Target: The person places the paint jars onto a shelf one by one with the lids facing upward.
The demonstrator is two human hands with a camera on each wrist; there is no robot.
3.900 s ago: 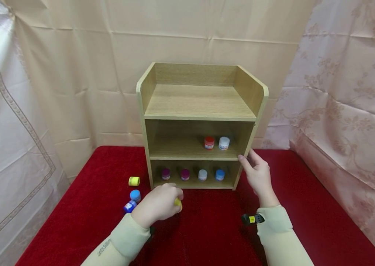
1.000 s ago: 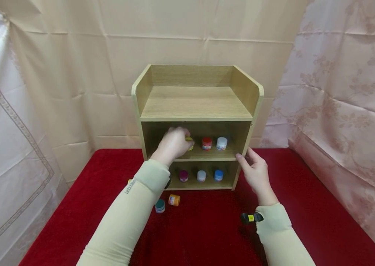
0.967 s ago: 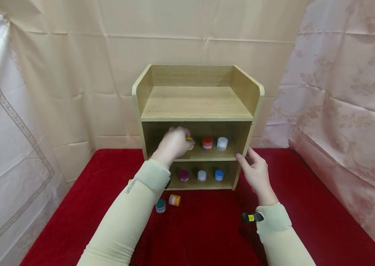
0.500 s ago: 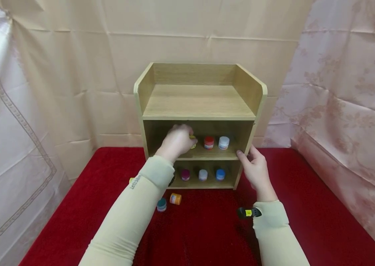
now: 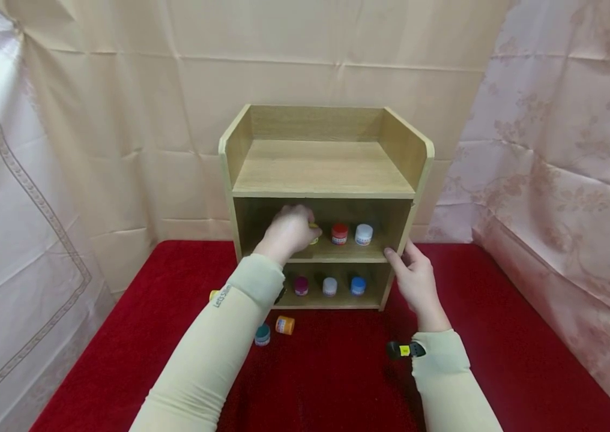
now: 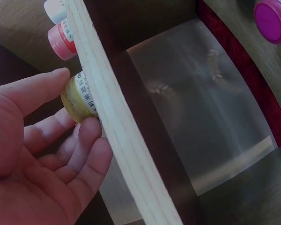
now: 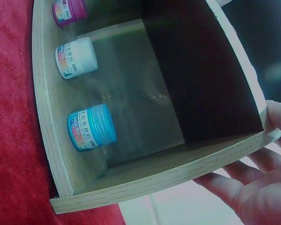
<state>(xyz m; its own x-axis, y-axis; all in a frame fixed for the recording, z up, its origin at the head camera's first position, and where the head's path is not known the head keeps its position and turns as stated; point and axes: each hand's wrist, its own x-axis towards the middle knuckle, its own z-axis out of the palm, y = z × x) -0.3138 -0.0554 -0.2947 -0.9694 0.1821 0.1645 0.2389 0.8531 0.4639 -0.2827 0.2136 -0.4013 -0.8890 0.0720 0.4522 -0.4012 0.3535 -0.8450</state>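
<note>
In the middle compartment of the wooden shelf unit [image 5: 323,195], my left hand [image 5: 287,229] pinches a yellow-lidded paint jar [image 6: 80,99] between thumb and fingers. This jar stands to the left of a red paint jar [image 5: 340,234] and a white paint jar [image 5: 364,234]. In the left wrist view, the shelf board's edge hides part of it. My right hand [image 5: 415,282] grips the unit's right side panel [image 7: 168,180], thumb on the front edge and fingers around the outside. Below, the bottom compartment holds a purple jar [image 5: 301,285], a whitish jar [image 7: 76,57] and a blue jar [image 7: 92,127].
On the red cloth [image 5: 337,372] before the unit lie an orange jar [image 5: 285,325] on its side and a teal-lidded jar [image 5: 262,335]. A yellow jar [image 5: 214,294] peeks out beside my left sleeve [image 5: 218,348], which covers the bottom compartment's left end. Curtains hang behind.
My left hand has gone from above the cloth up into the middle compartment, where a yellow jar now stands beside the red one. Over the last second it barely moves. My right hand stays put.
</note>
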